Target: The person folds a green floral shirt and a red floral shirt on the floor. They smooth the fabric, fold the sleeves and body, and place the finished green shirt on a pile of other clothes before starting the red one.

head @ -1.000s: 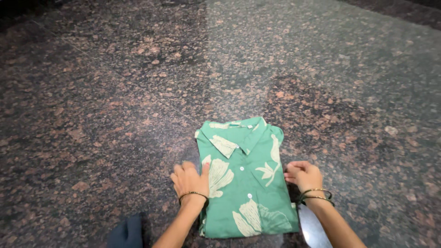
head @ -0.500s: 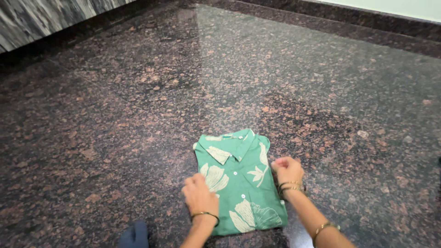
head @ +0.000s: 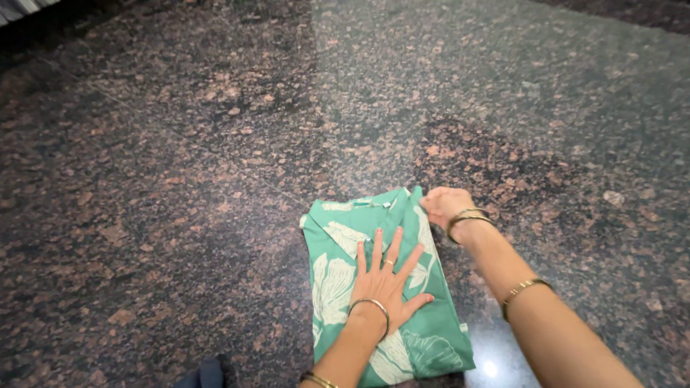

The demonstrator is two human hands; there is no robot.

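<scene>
While a dark shape (head: 208, 373) showed at the near edge on the left, a folded green shirt (head: 338, 280) with pale leaf print lay on the speckled stone floor (head: 180, 144), near the person. The left hand (head: 388, 284) pressed flat on the shirt's middle, fingers spread apart. At the shirt's far right corner, the right hand (head: 447, 206) was curled at the edge by the collar; whether it pinched cloth could not be told.

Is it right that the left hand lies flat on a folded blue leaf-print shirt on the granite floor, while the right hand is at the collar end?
Not quite: the head view shows the folded shirt is green with pale leaf print, not blue. The rest holds: the left hand lies flat on it, fingers spread, and the right hand is at the collar end, on the speckled granite floor.
</scene>
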